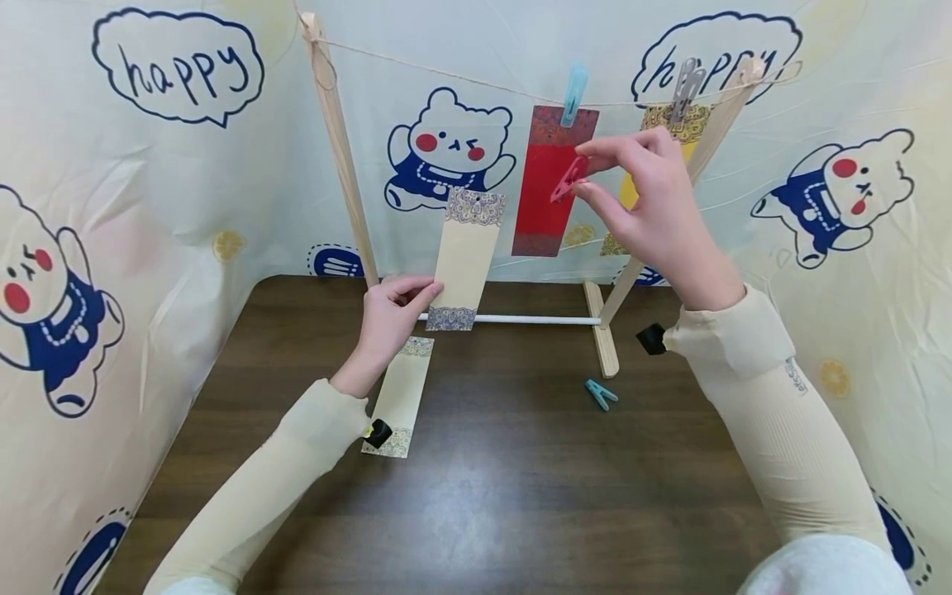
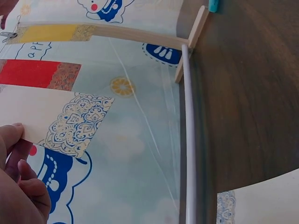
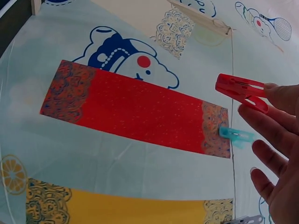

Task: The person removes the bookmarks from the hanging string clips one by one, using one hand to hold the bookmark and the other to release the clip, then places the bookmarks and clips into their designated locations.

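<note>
My left hand (image 1: 392, 312) pinches the left edge of a cream paper strip (image 1: 464, 256) with blue lace-patterned ends, held upright below the string (image 1: 446, 66). In the left wrist view its patterned lower end (image 2: 79, 123) shows close by. Between the thumb and forefinger of my right hand (image 1: 647, 194) is a red clothespin (image 1: 571, 178), in front of the hanging red strip (image 1: 539, 198). A light blue clothespin (image 1: 574, 95) holds that red strip on the string. Farther right a yellow strip (image 1: 687, 153) hangs from grey clothespins (image 1: 687, 89), partly hidden by my right hand.
Wooden posts (image 1: 338, 149) carry the string, joined low down by a white rod (image 1: 535, 320). On the brown table (image 1: 506, 479) lie another cream strip (image 1: 405, 388), partly under my left forearm, and a teal clothespin (image 1: 601, 395). A printed cloth (image 1: 283, 207) hangs behind.
</note>
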`<state>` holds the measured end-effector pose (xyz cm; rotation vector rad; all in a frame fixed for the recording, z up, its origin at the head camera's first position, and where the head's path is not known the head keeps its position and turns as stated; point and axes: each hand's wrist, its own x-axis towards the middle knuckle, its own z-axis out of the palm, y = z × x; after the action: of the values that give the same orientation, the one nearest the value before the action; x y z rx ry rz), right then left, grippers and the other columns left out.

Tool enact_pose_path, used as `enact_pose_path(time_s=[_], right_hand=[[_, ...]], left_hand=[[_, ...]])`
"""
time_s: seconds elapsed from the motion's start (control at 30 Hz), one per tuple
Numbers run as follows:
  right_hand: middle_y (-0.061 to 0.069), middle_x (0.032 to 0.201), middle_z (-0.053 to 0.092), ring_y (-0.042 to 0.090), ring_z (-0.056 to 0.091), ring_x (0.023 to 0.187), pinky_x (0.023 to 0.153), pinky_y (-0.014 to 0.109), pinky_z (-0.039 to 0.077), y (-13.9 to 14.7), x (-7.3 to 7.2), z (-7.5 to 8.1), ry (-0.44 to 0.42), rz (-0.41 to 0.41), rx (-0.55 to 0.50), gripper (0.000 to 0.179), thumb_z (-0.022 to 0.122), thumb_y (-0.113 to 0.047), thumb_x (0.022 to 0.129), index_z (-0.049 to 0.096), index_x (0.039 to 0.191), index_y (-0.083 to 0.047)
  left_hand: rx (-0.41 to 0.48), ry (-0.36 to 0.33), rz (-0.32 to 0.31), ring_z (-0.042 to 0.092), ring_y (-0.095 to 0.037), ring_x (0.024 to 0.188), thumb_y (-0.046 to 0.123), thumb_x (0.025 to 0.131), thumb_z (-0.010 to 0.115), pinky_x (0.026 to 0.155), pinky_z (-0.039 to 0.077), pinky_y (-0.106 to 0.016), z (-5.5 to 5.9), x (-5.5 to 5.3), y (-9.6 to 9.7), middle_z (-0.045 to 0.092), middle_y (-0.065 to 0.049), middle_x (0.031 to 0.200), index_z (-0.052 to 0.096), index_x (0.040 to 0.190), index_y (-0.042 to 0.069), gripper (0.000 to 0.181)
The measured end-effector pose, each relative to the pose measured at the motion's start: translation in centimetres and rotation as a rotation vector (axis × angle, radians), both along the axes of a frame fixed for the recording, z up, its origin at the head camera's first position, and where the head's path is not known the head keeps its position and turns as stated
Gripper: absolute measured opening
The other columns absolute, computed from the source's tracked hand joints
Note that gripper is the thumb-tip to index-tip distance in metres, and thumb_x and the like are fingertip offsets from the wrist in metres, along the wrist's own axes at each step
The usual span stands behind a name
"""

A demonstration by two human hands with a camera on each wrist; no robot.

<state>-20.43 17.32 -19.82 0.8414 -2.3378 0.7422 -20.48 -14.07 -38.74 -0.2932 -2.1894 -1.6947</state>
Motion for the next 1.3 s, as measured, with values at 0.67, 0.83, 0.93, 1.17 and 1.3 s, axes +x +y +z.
enact_pose_path(time_s=[0.67,0.83,0.93,1.17,1.3], right_hand=[[0.016,0.123,0.071,0.030,0.051,0.120,0.097,0.050,0.039,2.9,1.2,-3.8,-0.068,-0.019,-0.023,0.043,0.081,-0.010,0.090,0.069,0.131,-0.004],[0.017,0.122,0.071,0.031,0.051,0.120,0.097,0.052,0.040,3.7,1.3,-4.7,-0.081,-0.025,-0.022,0.042,0.080,-0.008,0.090,0.069,0.130,-0.003],[0.018,0.120,0.071,0.033,0.052,0.119,0.097,0.053,0.039,4.2,1.3,-5.3,-0.077,-0.028,-0.021,0.042,0.081,-0.006,0.089,0.068,0.129,-0.002],[0.019,0.118,0.071,0.036,0.052,0.117,0.096,0.054,0.039,5.0,1.4,-6.7,-0.090,-0.035,-0.012,0.041,0.080,-0.005,0.089,0.068,0.128,0.000],[0.020,0.118,0.070,0.037,0.052,0.118,0.096,0.055,0.039,5.3,1.5,-7.6,-0.108,-0.040,-0.011,0.041,0.080,-0.003,0.089,0.068,0.128,0.000]], left_hand=[[-0.077,-0.061,-0.028,0.050,-0.017,0.071,0.016,0.095,0.078,0.059,0.038,-0.022,-1.1,2.4,-0.3,0.070,-0.007,0.087,0.082,0.106,0.004,0.017],[-0.080,-0.056,-0.041,0.051,-0.015,0.068,0.014,0.094,0.079,0.059,0.040,-0.021,-1.7,2.9,-0.6,0.072,-0.008,0.085,0.082,0.104,0.003,0.015],[-0.095,-0.053,-0.037,0.052,-0.011,0.068,0.014,0.094,0.079,0.060,0.040,-0.020,-2.2,3.1,-0.7,0.072,-0.007,0.084,0.082,0.104,0.004,0.015],[-0.104,-0.076,-0.020,0.049,-0.014,0.065,0.015,0.093,0.080,0.056,0.036,-0.020,-3.3,3.9,-0.9,0.064,-0.005,0.072,0.083,0.101,0.005,0.013],[-0.126,-0.093,-0.016,0.051,-0.015,0.068,0.017,0.094,0.079,0.059,0.037,-0.020,-3.5,4.3,-1.0,0.066,-0.005,0.075,0.083,0.101,0.005,0.014]])
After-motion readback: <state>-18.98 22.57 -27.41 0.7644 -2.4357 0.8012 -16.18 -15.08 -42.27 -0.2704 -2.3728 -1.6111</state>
